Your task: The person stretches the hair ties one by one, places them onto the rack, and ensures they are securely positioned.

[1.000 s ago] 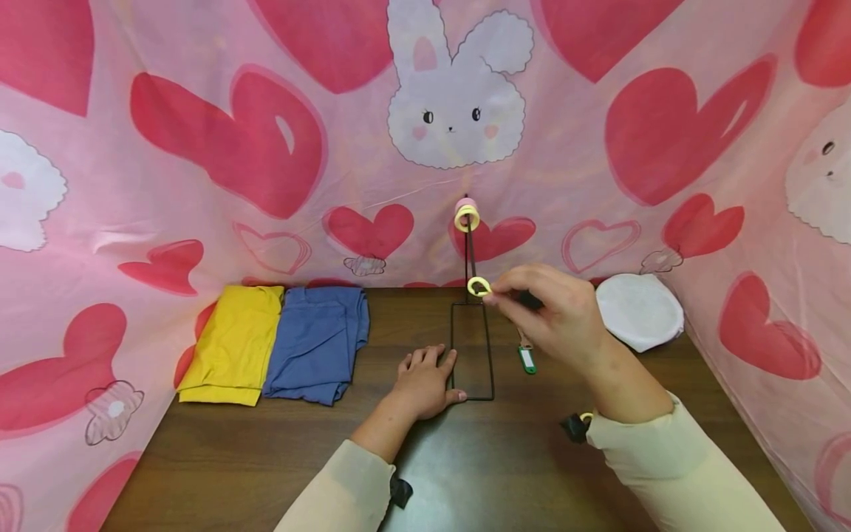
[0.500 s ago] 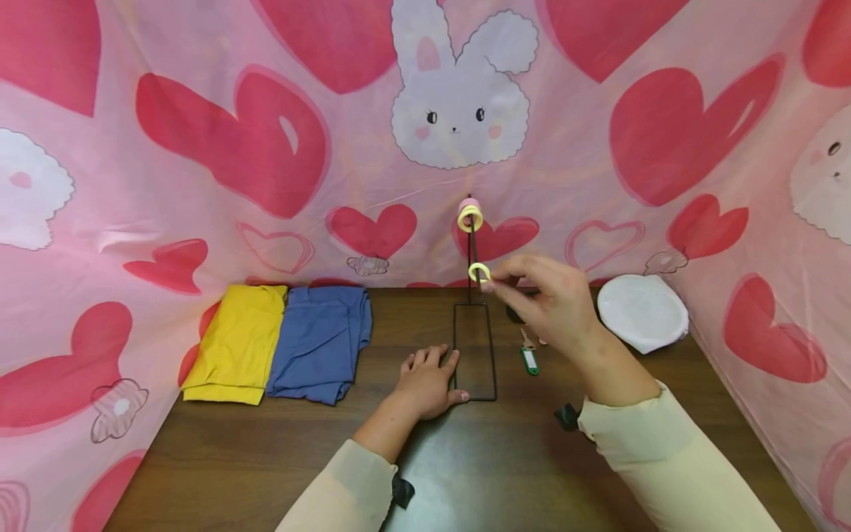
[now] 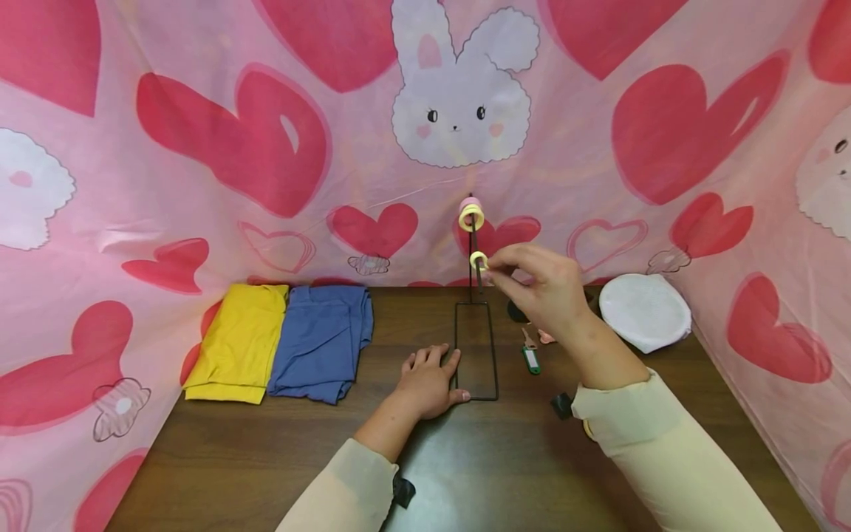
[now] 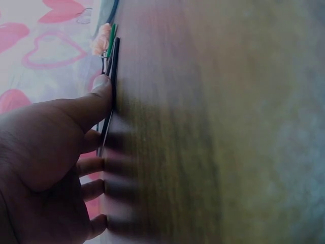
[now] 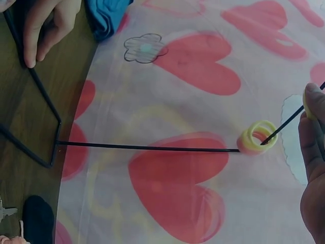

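Your right hand (image 3: 545, 292) is raised above the wooden table (image 3: 266, 458), thumb and fingertips pinched on a small yellow ring (image 3: 479, 260). The ring sits right against the upright rod of the black wire stand (image 3: 476, 362), partway up it, at about 12 o'clock from the stand's rectangular base; whether the rod passes through the ring cannot be told. At the rod's top, further rings (image 3: 470, 214), yellow in front and pink behind, hang on the arm; the right wrist view shows them threaded on the wire there (image 5: 258, 136).

Your left hand (image 3: 428, 380) lies flat on the table at 9 o'clock of the base, fingers relaxed and straight, holding nothing. The thumb tip presses on the base wire at its near left corner, as the left wrist view confirms (image 4: 104, 89).

At 3 o'clock of the base, just beside it, lies a key with a green tag (image 3: 528, 357); near it are a small pink thing and a dark one, both too hidden to name. Further out at 2 o'clock sits a white cloth bundle (image 3: 643, 310). Well apart at 9 o'clock lie a folded blue garment (image 3: 321, 341) and, touching its left edge, a folded yellow garment (image 3: 236, 341). A pink sheet with hearts and rabbits (image 3: 199, 148) walls in the table on three sides.
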Motion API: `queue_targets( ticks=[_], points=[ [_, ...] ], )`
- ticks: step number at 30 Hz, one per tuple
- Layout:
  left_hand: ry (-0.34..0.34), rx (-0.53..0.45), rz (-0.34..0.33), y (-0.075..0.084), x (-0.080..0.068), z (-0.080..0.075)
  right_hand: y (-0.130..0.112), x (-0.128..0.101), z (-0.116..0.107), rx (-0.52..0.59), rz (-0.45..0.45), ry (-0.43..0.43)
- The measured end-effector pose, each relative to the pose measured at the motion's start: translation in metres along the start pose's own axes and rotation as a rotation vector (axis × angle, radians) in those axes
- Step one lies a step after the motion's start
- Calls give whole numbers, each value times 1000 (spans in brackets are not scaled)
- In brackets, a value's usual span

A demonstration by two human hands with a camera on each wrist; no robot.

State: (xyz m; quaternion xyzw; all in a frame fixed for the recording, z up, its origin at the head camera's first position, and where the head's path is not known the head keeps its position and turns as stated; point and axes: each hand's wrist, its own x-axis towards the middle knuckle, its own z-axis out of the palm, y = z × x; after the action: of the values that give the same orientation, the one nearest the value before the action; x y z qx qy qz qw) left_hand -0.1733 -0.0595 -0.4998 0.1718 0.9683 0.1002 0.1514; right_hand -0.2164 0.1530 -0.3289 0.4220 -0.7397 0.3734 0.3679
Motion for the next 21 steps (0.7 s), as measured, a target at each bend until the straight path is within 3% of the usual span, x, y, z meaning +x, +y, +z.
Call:
queue_targets(
  ticks=[5, 15, 21],
  points=[
    [-2, -13, 5, 0, -1, -1, 7, 1, 5, -8, 3, 9],
    [-13, -13, -3, 1, -1, -1, 19, -3, 13, -69, 109, -26],
    [-11, -10, 0, 1, -1, -1, 27, -3, 20, -67, 149, -1]
  ],
)
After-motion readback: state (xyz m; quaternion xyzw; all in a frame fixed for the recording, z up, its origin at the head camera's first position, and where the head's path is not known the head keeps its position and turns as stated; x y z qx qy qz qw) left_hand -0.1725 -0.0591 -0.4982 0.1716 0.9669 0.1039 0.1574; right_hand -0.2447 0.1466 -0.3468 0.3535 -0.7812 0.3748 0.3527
